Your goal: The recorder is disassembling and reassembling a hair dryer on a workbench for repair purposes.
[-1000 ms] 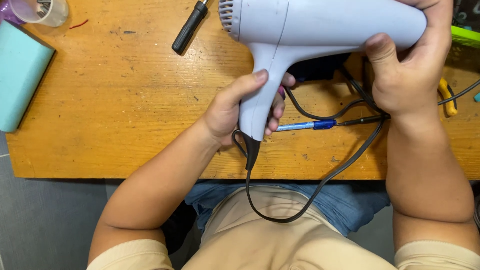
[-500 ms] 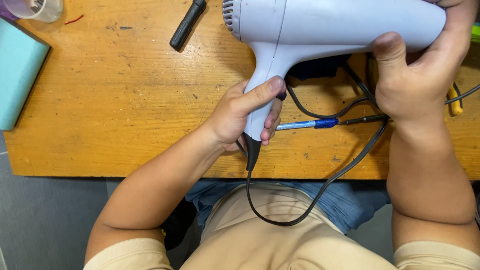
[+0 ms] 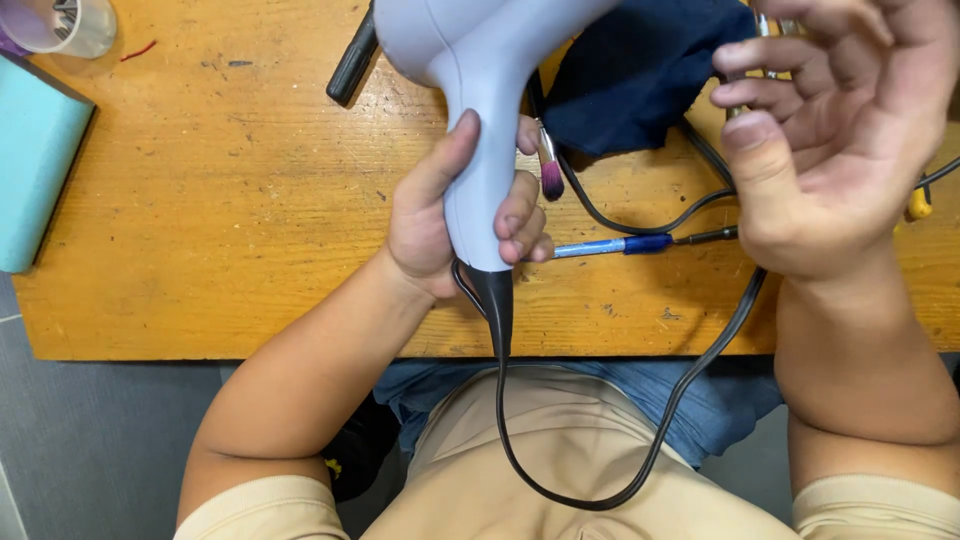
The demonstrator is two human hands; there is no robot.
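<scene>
We have the pale lilac hair dryer (image 3: 480,90) lifted above the wooden table (image 3: 220,200), its handle wrapped firmly in our left hand (image 3: 450,215), thumb along one side and fingers curled round the other. A small brush with a pink-tipped tuft (image 3: 549,165) is tucked between those same fingers, pointing down beside the handle. Our right hand (image 3: 840,150) is off the dryer, palm up and fingers loosely spread, holding nothing that we can see. As far as the work goes, we judge it to be in the middle: the dryer's shell looks whole and closed, the brush is ready but not applied to any part, and the barrel's ends run out of the top of the view, so we cannot tell whether anything there is open.

The dryer is smooth, matte moulded plastic with rounded edges; a black rubbery strain sleeve leaves the handle and becomes a glossy black cord (image 3: 600,470) looping down over our lap. The table is raw, orange-toned timber, scratched and flecked. On it lie a crumpled dark blue cloth (image 3: 640,80), soft and folded, a slim blue pen-like tool (image 3: 610,246), a black cylindrical handle (image 3: 352,68), a teal box (image 3: 40,170) with a flat face, and a clear plastic cup (image 3: 70,25) at the corner
</scene>
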